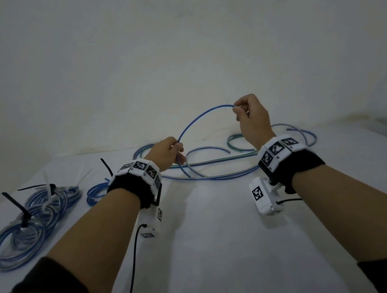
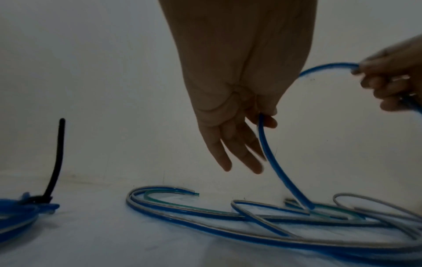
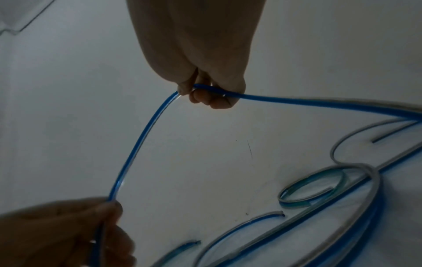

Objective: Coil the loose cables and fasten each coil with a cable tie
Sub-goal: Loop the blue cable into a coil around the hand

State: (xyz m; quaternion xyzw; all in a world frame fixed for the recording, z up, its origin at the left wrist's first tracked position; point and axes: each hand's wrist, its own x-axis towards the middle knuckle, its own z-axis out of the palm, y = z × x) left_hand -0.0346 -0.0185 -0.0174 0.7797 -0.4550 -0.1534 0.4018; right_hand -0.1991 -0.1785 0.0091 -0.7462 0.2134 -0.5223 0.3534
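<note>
With several tied blue cable coils done, we pinch one loose blue cable in both hands' fingers, others still uncoiled on the white bench.

I count two hands, the left grip and the right grip. Finished coils lie at the left of the table; I make out at least three, though they overlap. Black cable ties: three that I can see standing up. White cable ties: at least two. Loose cables: several, tangled, no sure count.
</note>
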